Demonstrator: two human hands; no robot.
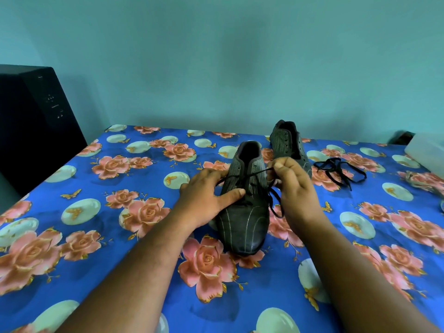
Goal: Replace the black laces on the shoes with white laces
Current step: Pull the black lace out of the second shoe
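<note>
A dark striped shoe (245, 222) stands in the middle of the table, toe toward me, with a black lace (274, 200) still threaded through its lower eyelets. My left hand (206, 195) rests on the shoe's left side, thumb pressing on the tongue area. My right hand (295, 186) pinches the black lace at the shoe's right side and holds it pulled up. A second dark shoe (289, 143) lies behind with bare eyelets. A loose black lace (338, 173) lies in a heap to its right.
The table carries a blue cloth with pink roses (120, 212). A black box-shaped device (31, 121) stands at the far left. A pale box (427, 150) and a blurred whitish object (422, 180) sit at the right edge. A teal wall rises behind.
</note>
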